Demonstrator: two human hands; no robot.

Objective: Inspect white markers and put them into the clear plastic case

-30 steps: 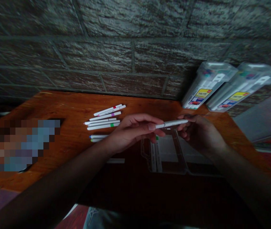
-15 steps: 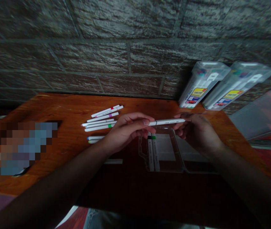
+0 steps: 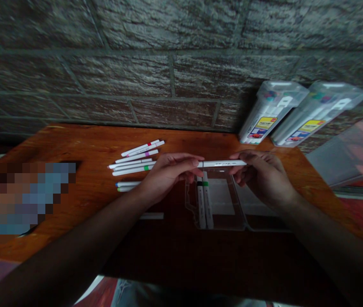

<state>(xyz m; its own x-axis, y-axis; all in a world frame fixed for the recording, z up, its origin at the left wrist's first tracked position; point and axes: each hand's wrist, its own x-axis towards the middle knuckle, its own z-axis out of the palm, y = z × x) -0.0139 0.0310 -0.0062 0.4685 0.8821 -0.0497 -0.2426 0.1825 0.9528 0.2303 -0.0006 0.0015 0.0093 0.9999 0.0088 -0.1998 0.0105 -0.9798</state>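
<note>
The left hand (image 3: 167,174) pinches one end of a white marker (image 3: 222,163) between thumb and fingers, and the right hand (image 3: 262,171) nips the opposite end in the same way, its remaining fingers curled beneath. The marker sits between the two hands, close to level, running from nine o'clock to three. Its barrel is slim, smooth and pale, with a thin dark ring just beside the left thumb and a row of small dark print toward the right end, too small to read. Both tips are covered by the fingers.

With that marker as the dial's centre, an open clear case (image 3: 247,229) lies at six o'clock, its other half spreading toward five. Along its left side two white markers rest side by side, a black-banded marker (image 3: 201,207) and a green-banded marker (image 3: 209,207). At eight o'clock a white strip (image 3: 152,216) is partly hidden by the left forearm. Around nine, loose markers (image 3: 136,163) lie in a fanned group on the wooden table (image 3: 85,155), bands of red, purple and green showing. Between one and two stand two filled clear cases (image 3: 261,121) with yellow and blue labels, near the stone-block wall (image 3: 152,76) at twelve.
</note>
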